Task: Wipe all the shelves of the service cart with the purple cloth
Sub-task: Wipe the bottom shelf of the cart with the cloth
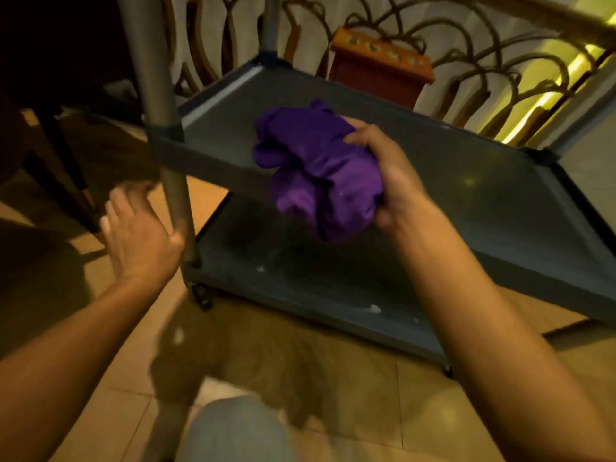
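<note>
A grey service cart fills the middle of the head view. Its middle shelf (466,181) tilts across the frame, and its bottom shelf (316,281) lies below with a few white specks on it. My right hand (390,175) grips a bunched purple cloth (316,175) held in front of the middle shelf's near edge. My left hand (140,231) is beside the cart's near-left metal post (173,181), fingers spread, thumb close to or touching the post.
A caster (201,295) sits under the cart's near-left corner on a tan tiled floor (333,378). An orange wooden box (380,65) and a curved metal railing (500,55) stand behind the cart. Dark chair legs (63,161) are at left. My knee (233,431) shows at the bottom.
</note>
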Available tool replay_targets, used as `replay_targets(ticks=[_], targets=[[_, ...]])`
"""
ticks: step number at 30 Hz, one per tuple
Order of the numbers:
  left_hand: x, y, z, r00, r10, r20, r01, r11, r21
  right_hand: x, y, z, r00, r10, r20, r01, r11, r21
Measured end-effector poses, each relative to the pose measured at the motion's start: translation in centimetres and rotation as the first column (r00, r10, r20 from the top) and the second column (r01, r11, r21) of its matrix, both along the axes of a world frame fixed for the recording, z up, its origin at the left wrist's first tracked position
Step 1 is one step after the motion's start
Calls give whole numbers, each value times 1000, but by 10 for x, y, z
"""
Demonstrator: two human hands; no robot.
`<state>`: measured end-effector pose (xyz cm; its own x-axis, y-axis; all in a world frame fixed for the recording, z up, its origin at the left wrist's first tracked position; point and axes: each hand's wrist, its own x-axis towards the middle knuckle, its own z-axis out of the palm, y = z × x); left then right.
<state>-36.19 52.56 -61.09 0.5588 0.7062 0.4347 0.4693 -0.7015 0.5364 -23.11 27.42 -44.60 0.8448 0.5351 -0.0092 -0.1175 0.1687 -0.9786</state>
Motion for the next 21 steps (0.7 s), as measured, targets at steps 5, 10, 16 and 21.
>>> replay_targets(ticks=[5, 10, 16, 21], targets=[[3, 4, -23, 993, -106, -47, 103, 993, -62, -33, 48, -34, 1000, 24, -15, -26, 996, -89], [3, 8, -18, 942, -298, -154, 289, 954, -79, -45, 66, -45, 996, 5, -86, -22, 982, -189], [-15, 32, -21, 876, -401, -267, 394, 916, -82, -60, 63, -92, 984, -47, -173, -13, 945, -327], [-3, 54, -59, 882, -399, -250, 441, 886, 143, -47, 57, -181, 969, -176, -172, 92, 908, -409]])
